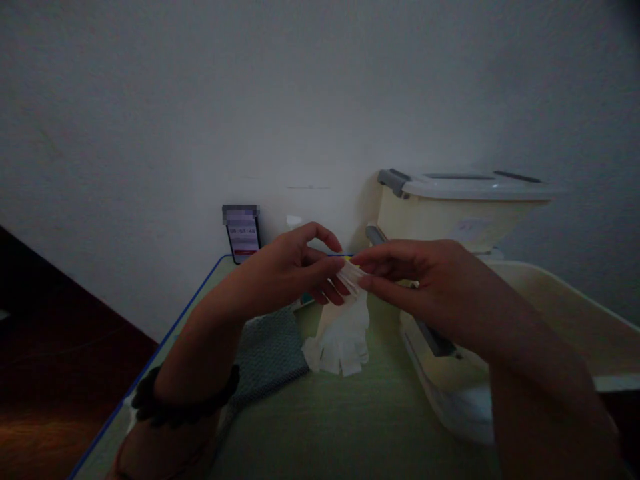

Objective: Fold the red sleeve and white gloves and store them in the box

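Between my two hands, over the table, are thin, pleated white strips that look like paper or thin cloth. My left hand pinches their left side between thumb and fingers, with the other fingers curled below. From the right, my right hand pinches the same strips with thumb and fingertips. Directly beneath is a white fringed piece, its cut ends fanned toward me; I cannot tell whether it joins the strips or lies separately. A grey-green knitted cloth lies beside it, under my left forearm.
A phone showing a timer leans against the wall at the table's back left. On the right stand a lidded cream storage box and an open cream bin. The pale green table has a blue edge.
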Demonstrator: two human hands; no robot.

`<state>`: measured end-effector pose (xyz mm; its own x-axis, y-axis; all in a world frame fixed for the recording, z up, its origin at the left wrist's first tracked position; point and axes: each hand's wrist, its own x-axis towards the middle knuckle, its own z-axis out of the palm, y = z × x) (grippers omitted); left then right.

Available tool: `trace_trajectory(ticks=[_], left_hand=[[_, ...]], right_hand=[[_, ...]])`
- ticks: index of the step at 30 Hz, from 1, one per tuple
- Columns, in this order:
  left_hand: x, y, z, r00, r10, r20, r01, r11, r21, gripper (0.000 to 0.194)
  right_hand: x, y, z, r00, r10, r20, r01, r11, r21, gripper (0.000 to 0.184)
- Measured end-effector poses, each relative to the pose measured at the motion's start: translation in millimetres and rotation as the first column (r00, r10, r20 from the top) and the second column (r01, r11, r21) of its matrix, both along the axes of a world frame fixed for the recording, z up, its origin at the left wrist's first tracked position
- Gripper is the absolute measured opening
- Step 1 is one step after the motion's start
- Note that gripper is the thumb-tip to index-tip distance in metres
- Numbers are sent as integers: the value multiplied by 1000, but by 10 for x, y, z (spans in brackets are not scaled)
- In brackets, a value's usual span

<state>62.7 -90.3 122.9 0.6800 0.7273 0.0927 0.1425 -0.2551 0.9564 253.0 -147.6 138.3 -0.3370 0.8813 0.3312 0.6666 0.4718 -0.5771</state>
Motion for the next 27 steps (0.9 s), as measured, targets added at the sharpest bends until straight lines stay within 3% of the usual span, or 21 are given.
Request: trace_trajectory(ticks=[6,14,20,27], left_hand=[[5,30,-5,998,51,-22,-50,998,44,9],[-38,4,35,998,31,-60,-29,999,33,13],[-46,-8,62,981,85,-176,-73,995,72,16],[-69,-3,84,944,180,-275,-99,953,285,21]], right_hand=[[22,-7,2,998,44,-46,-47,997,-61,22],[-39,-13,2,991,-103,-88,108,992,61,5],[-61,-29,1,994,-85,-65,91,992,93,3],[-52,-27,18,990,-128,-54,134,983,127,2]])
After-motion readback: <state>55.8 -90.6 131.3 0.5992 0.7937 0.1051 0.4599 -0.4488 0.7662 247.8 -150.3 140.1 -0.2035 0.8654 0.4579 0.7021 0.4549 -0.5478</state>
